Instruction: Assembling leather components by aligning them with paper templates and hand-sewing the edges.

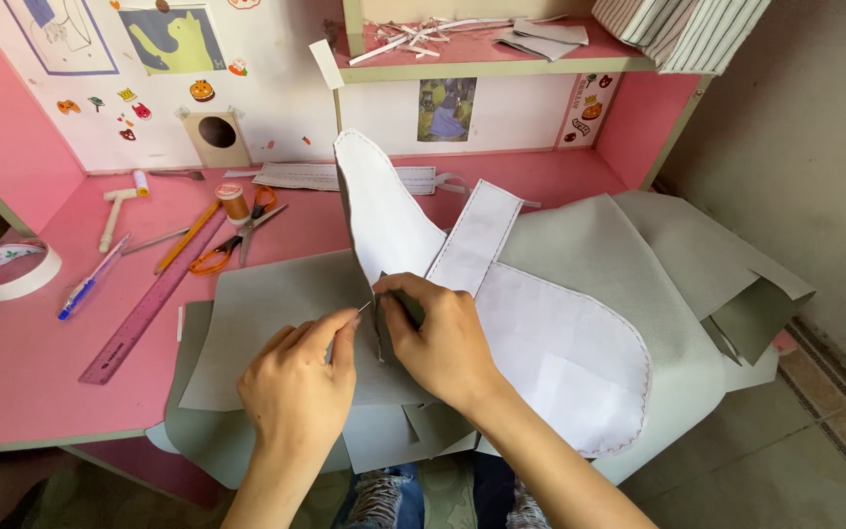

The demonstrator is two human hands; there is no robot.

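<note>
My left hand (pixel 296 392) pinches a thin needle (pixel 365 307) between thumb and forefinger, its tip pointing at the seam. My right hand (pixel 443 343) grips the edge of a grey felt piece backed with a white paper pattern (pixel 560 353), holding it upright at the fold. The pattern's tall rounded part (pixel 384 206) stands up behind my fingers, and a white strap-like strip (pixel 477 240) crosses it. A dotted stitch line runs along the pattern's rim. Under both hands lies a larger grey felt sheet (pixel 266 304) on the pink desk (pixel 22 372).
Left on the desk lie orange scissors (pixel 232 243), a thread spool (pixel 235 203), a purple ruler (pixel 149 304), a blue pen (pixel 90 282), a pencil (pixel 186 237), a small white hammer (pixel 115 211) and a tape roll (pixel 14 269). A shelf (pixel 492 69) holds paper scraps; striped cloth (pixel 682 29) hangs at top right.
</note>
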